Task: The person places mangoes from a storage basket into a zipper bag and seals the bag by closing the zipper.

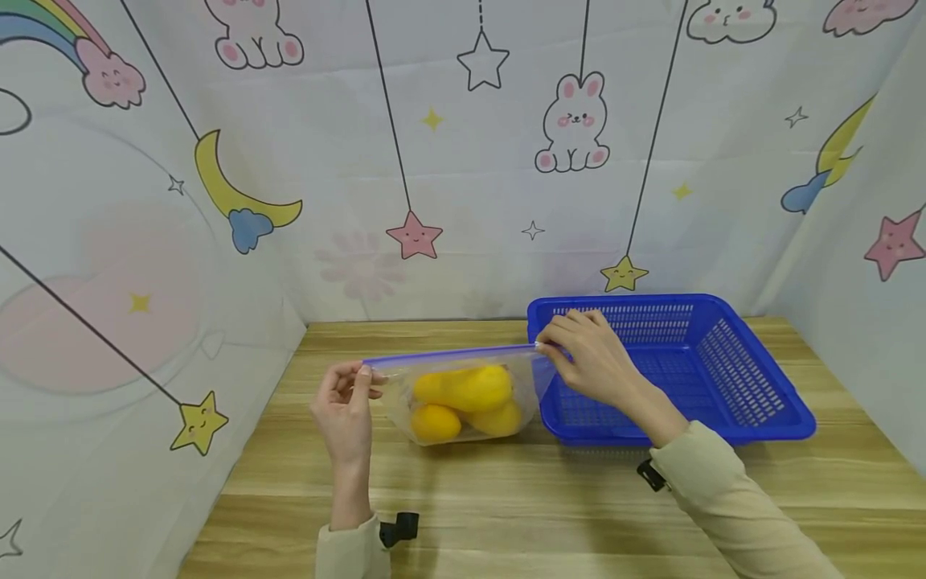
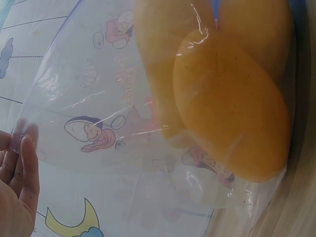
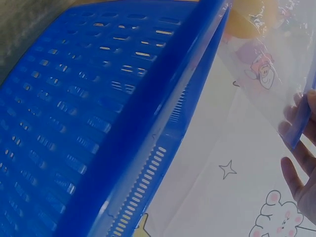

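Note:
A clear zip bag [image 1: 394,402] with a purple zip strip and printed cartoon figures holds several yellow-orange mangoes [image 2: 232,108]. In the head view the bag is held up by both top corners, its strip stretched nearly level. My left hand [image 1: 346,406] pinches the left corner between thumb and fingers. The right hand [image 1: 589,358] pinches the right corner, in front of the blue basket's near left part. In the right wrist view, fingertips of the right hand [image 3: 303,148] show through the clear plastic. Whether the zip is fully pressed together cannot be seen.
A blue perforated plastic basket [image 1: 767,362] stands at the right of the wooden table [image 1: 470,515], close behind the right forearm. A white cloth printed with stars, moons and rabbits [image 1: 485,161] hangs behind the table and along its sides.

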`<state>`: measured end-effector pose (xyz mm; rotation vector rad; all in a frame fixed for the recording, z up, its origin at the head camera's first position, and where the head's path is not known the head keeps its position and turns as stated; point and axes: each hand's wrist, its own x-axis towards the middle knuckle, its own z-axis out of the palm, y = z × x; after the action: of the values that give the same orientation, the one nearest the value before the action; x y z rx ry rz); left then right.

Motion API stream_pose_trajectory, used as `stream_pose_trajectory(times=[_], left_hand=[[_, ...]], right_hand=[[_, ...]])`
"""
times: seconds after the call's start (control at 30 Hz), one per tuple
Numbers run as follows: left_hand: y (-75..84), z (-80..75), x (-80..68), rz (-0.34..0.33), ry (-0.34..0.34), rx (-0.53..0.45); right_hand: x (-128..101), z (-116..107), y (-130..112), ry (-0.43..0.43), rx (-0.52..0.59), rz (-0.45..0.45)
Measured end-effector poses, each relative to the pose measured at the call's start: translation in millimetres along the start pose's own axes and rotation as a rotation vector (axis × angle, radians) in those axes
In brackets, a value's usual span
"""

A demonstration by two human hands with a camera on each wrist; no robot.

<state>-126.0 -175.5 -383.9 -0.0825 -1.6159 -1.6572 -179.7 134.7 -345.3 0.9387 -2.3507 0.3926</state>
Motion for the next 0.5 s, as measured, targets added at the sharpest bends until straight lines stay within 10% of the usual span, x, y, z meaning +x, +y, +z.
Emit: stream_pose_trajectory(times=[0.5], left_hand=[[0.5, -0.7, -0.3, -0.003, 0.0, -0.004]], right_hand=[[-2.8, -3.4, 3.1, -0.009, -0.009, 0.016]])
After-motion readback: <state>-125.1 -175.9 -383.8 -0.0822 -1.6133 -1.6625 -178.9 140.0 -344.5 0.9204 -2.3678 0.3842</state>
